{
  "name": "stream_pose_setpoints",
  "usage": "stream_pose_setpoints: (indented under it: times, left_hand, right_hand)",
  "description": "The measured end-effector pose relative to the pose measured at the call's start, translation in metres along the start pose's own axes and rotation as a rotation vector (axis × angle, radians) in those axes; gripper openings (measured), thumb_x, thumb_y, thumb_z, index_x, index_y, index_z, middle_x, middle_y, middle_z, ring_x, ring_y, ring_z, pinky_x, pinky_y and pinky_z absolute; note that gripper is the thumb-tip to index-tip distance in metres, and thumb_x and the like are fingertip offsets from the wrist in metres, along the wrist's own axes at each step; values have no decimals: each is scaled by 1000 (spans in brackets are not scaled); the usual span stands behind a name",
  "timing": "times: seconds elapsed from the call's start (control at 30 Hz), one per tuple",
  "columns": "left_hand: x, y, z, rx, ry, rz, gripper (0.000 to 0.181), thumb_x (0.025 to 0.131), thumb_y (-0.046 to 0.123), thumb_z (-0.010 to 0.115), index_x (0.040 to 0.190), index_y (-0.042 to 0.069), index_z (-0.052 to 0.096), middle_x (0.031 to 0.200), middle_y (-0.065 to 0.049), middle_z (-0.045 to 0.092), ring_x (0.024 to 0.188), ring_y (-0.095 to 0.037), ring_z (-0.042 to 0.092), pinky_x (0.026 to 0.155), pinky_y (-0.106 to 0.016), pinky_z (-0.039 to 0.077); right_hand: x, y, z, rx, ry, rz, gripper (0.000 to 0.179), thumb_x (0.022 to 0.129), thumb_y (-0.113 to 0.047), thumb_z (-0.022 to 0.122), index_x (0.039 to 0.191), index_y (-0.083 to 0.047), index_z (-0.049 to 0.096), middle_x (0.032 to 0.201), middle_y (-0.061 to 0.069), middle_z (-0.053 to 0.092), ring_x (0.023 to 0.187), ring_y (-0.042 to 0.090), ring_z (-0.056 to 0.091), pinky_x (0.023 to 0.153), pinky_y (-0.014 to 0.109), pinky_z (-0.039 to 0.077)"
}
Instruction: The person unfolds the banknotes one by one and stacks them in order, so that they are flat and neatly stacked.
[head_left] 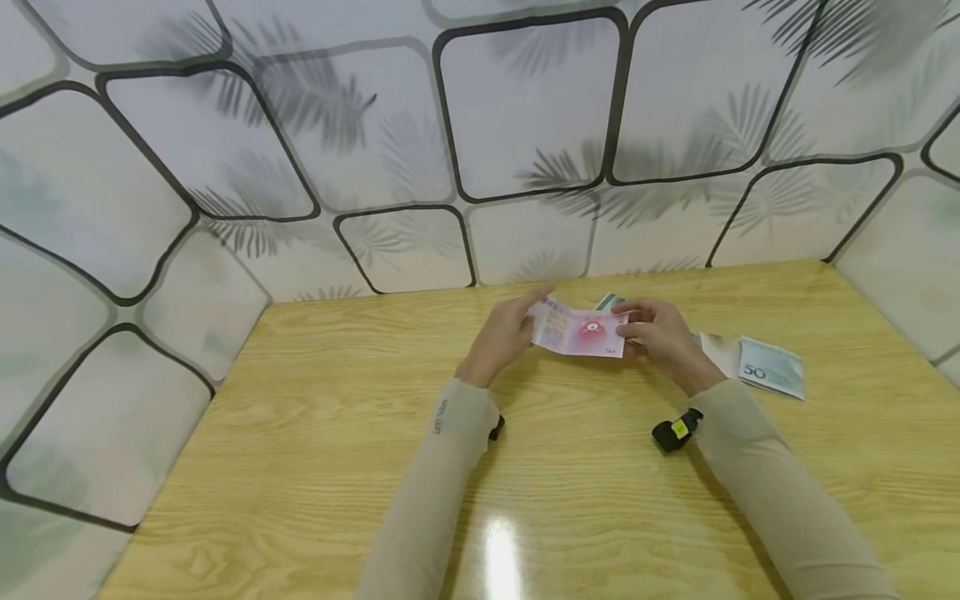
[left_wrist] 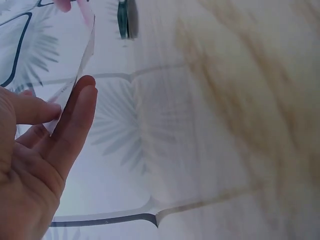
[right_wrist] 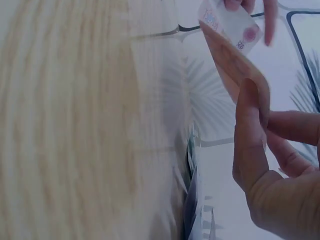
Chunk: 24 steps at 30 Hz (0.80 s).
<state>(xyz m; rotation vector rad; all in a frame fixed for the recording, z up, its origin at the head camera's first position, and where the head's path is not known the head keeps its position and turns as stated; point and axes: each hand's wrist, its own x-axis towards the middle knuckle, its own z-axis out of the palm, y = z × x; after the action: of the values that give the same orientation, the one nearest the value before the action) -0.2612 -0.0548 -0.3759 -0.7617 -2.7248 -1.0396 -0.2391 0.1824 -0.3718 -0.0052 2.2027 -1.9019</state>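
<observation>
A pink banknote (head_left: 588, 332) with a crease near its left part is held up above the table between both hands. My left hand (head_left: 504, 332) pinches its left end; in the left wrist view the thumb and fingers (left_wrist: 82, 107) grip the note's edge, which shows almost side-on. At the other end my right hand (head_left: 663, 337) pinches the note between thumb and fingers, and the right wrist view shows the note (right_wrist: 232, 60) bending away from that grip. Behind the note a green-and-white banknote (head_left: 609, 301) lies on the table, partly hidden.
Right of the right hand lies a pale green folded note marked 50 (head_left: 772, 368), beside a whitish paper piece (head_left: 720, 352) partly covered by the hand. The wooden table (head_left: 337, 467) meets a wall (head_left: 525, 108) patterned with leaves and dark outlines.
</observation>
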Motion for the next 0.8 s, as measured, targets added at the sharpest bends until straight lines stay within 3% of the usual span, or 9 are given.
stream_pose_setpoints:
  times: [0.07, 0.2, 0.37, 0.57, 0.7, 0.8]
  left_hand:
    - [-2, 0, 0, -98, -6, -47, 46, 90, -9, 42, 130, 10, 52, 120, -14, 57, 54, -15, 53, 47, -19, 48]
    - [-4, 0, -1, -295, 23, -147, 39, 91, -8, 41, 125, 5, 56, 118, -17, 57, 58, -28, 59, 55, -30, 55]
    - [-6, -1, -3, -489, 71, -202, 40, 90, -10, 42, 125, 4, 54, 125, -19, 51, 67, -32, 62, 63, -38, 56]
    - [-12, -4, -8, -539, 83, -199, 48, 85, -11, 53, 128, 8, 53, 137, -8, 43, 74, -24, 63, 63, -35, 56]
    - [-17, -5, -13, -556, 87, -190, 55, 82, -12, 58, 131, 11, 50, 139, -1, 40, 67, -26, 60, 61, -31, 56]
    - [-22, 3, -22, -559, 100, -163, 63, 79, -14, 60, 135, 7, 43, 143, -2, 35, 64, -29, 61, 59, -30, 55]
  right_hand:
    - [-1, -1, 0, 8, -17, 2, 40, 89, 2, 55, 127, 7, 43, 100, 13, 42, 70, 14, 53, 69, 33, 54]
    - [-5, -2, 1, -14, -75, -19, 47, 85, 3, 59, 129, 5, 42, 116, 18, 44, 72, 14, 56, 74, 37, 54]
    - [-9, -3, 0, -15, -113, -67, 51, 83, 7, 58, 131, 5, 39, 133, 20, 36, 71, 11, 55, 75, 36, 53]
    - [-11, -3, 0, 29, -74, -92, 51, 82, 11, 57, 130, 7, 41, 135, 19, 33, 80, 14, 57, 76, 36, 54]
    - [-11, -3, 1, 42, -69, -115, 50, 82, 13, 56, 130, 8, 42, 136, 20, 32, 82, 15, 58, 76, 38, 53]
    - [-12, -2, 1, 54, -72, -125, 50, 82, 14, 55, 130, 8, 42, 138, 20, 31, 82, 15, 59, 77, 41, 53]
